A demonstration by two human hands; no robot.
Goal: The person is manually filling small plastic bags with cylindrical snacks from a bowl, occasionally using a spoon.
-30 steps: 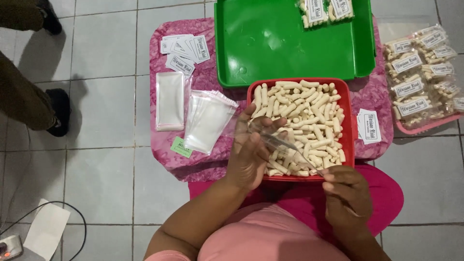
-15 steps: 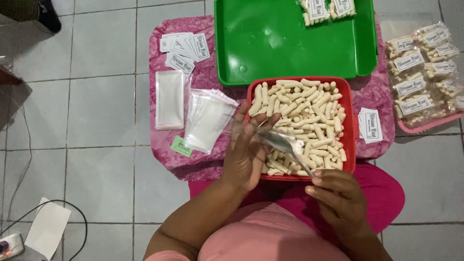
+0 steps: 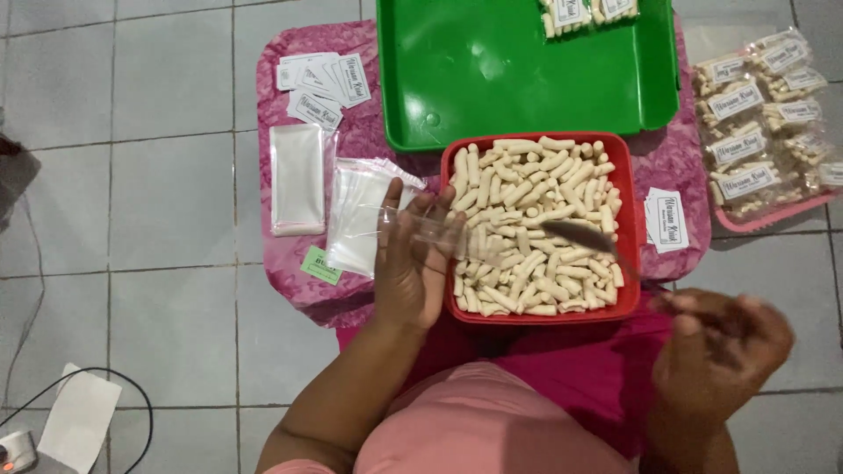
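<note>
My left hand (image 3: 411, 268) holds an empty clear plastic bag (image 3: 436, 230) by its mouth at the left rim of a red tray (image 3: 629, 180). The tray is full of cream-coloured stick snacks (image 3: 527, 197). My right hand (image 3: 722, 344) is blurred, low at the right, off the tray. It grips the thin handle of a metal spoon (image 3: 582, 235), whose bowl hovers over the snacks to the right of the bag.
A green tray (image 3: 509, 83) behind the red one carries two filled packets (image 3: 587, 10). A pink tray (image 3: 773, 215) of several labelled packets sits right. Empty clear bags (image 3: 358, 215), a second stack (image 3: 297, 175) and paper labels (image 3: 320, 81) lie left on a pink cloth (image 3: 290, 263).
My right hand has swung right and down, away from the bag, taking the spoon with it. My left hand and the bag shifted slightly left. The other person's legs have left the view.
</note>
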